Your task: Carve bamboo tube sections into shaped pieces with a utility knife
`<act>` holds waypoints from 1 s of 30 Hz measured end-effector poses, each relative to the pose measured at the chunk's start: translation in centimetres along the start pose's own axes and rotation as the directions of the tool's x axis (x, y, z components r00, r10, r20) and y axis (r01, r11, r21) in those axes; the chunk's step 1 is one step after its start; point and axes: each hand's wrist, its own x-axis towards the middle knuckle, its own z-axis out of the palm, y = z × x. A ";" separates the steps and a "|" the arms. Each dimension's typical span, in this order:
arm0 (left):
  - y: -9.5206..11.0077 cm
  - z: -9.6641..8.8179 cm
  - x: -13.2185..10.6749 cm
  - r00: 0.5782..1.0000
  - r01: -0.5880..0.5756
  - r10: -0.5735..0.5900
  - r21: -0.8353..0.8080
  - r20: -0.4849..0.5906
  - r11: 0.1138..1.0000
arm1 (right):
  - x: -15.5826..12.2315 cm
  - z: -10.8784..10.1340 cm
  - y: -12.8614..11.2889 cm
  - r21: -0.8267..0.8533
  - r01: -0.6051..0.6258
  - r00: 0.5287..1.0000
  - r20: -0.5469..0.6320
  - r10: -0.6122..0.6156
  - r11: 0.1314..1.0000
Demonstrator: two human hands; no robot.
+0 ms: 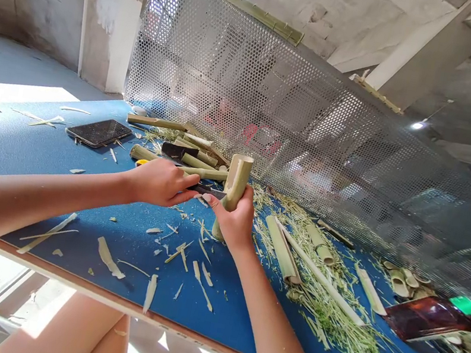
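Note:
My right hand (235, 218) is wrapped around an upright bamboo section (242, 177), its thumb pointing left. A long opening is cut into the upper side of the bamboo, and its foot is near the table. My left hand (164, 183) is closed on a knife (211, 192). The dark blade points right and meets the bamboo just below the opening, close to my right thumb. Most of the handle is hidden in my fist; a yellow part shows behind it. Pale bamboo shavings (179, 254) lie scattered on the blue table (105, 305) below both hands.
Cut bamboo pieces (202, 162) lie behind my hands, and a phone (99, 132) at the left. To the right are a split bamboo piece (281, 250), heaped bamboo strips (331, 307) and a dark red bottle (428, 317). A perforated metal screen (268, 91) stands along the back.

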 end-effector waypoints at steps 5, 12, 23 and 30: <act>0.1 -0.4 -0.1 0.998 0.005 -0.003 0.037 -0.056 0.999 | -0.4 -0.3 -1.0 -0.162 0.128 0.981 -0.121 -0.149 0.978; 0.0 -0.4 -0.2 1.000 0.020 -0.019 0.037 -0.020 0.999 | -0.7 -0.5 -1.6 -0.297 0.260 0.931 -0.175 -0.320 0.919; -0.3 -0.9 -0.1 0.999 -0.012 0.013 0.022 -0.037 1.000 | -0.9 -0.6 -2.0 -0.262 0.310 0.918 -0.166 -0.359 0.914; 0.1 -1.7 -0.2 0.999 0.005 -0.004 0.024 -0.047 1.000 | -0.5 -0.5 -1.9 0.002 0.128 0.987 -0.100 -0.127 0.992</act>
